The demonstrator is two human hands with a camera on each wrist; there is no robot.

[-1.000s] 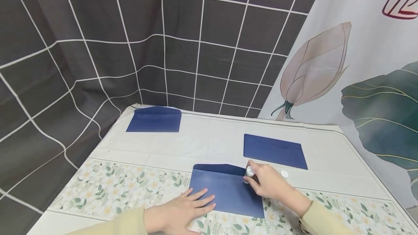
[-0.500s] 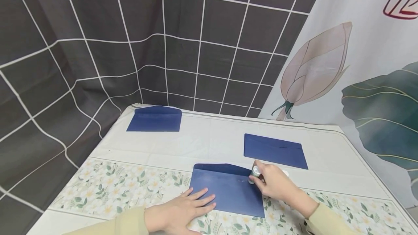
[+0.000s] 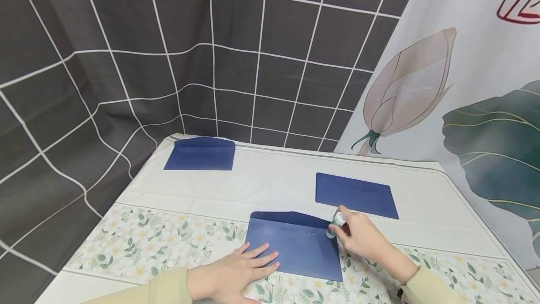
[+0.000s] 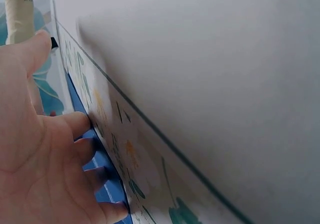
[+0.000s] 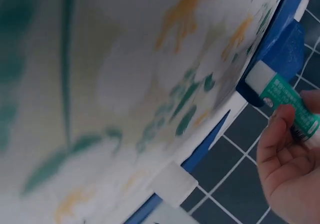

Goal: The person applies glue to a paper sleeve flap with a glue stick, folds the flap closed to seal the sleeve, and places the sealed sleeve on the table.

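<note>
A blue envelope (image 3: 295,250) lies in front of me with its flap (image 3: 287,218) folded back on the far side. My left hand (image 3: 232,273) rests flat with spread fingers on its near left part and on the tablecloth. My right hand (image 3: 364,238) grips a glue stick (image 3: 336,224), tilted, its lower end at the envelope's upper right corner by the flap. Faint pale streaks show on the paper just left of it. In the right wrist view the glue stick (image 5: 289,99) has a green label, and a white cap (image 5: 175,184) stands on the table.
At the back left lies a second blue envelope (image 3: 200,157), flap raised. A third blue envelope (image 3: 356,194) lies beyond my right hand. The table (image 3: 270,182) has a white cloth with a flowered band, backed by a dark gridded curtain (image 3: 236,74).
My right hand has slid the glue stick rightward along the envelope's upper edge to its corner. The white cap has become hidden behind that hand in the head view. My left hand stays put.
</note>
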